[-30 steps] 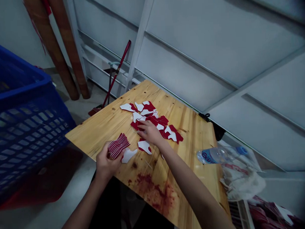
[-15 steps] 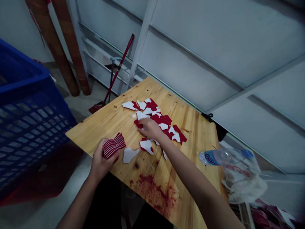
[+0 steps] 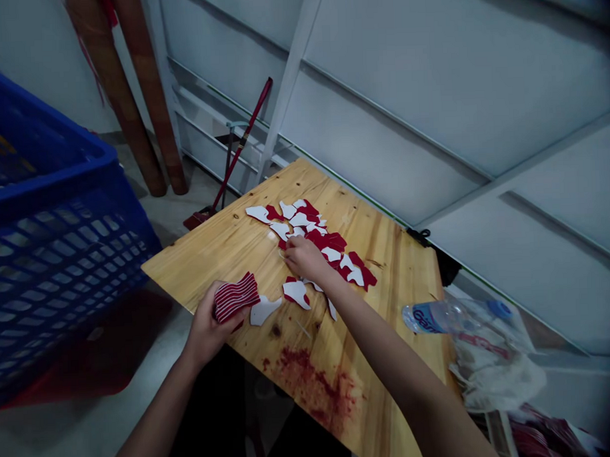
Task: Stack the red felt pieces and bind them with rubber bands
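Note:
My left hand [image 3: 208,325] is closed around a stack of red and white cut pieces [image 3: 236,299], whose layered edges show as stripes. It holds the stack at the near left edge of the wooden table [image 3: 200,249]. Over the scattered pieces, my right hand [image 3: 306,258] is closed with its fingers pointing down; what lies under the fingertips is hidden. Flat, irregular pieces, red on one side and white on the other, spread around it, among them a white piece [image 3: 264,311] beside the stack and a red-edged white piece [image 3: 296,293].
A blue plastic crate [image 3: 59,217] stands at the left. A water bottle [image 3: 428,317] and a plastic bag [image 3: 495,368] lie at the table's right edge. Red stains [image 3: 315,388] mark the near edge. A red-handled broom [image 3: 242,144] leans behind, near brown tubes [image 3: 140,94].
The whole view has shifted slightly. My right hand's fingers have drawn in over the pieces, and the red piece at its fingertips is now mostly hidden. My left hand still holds the stack.

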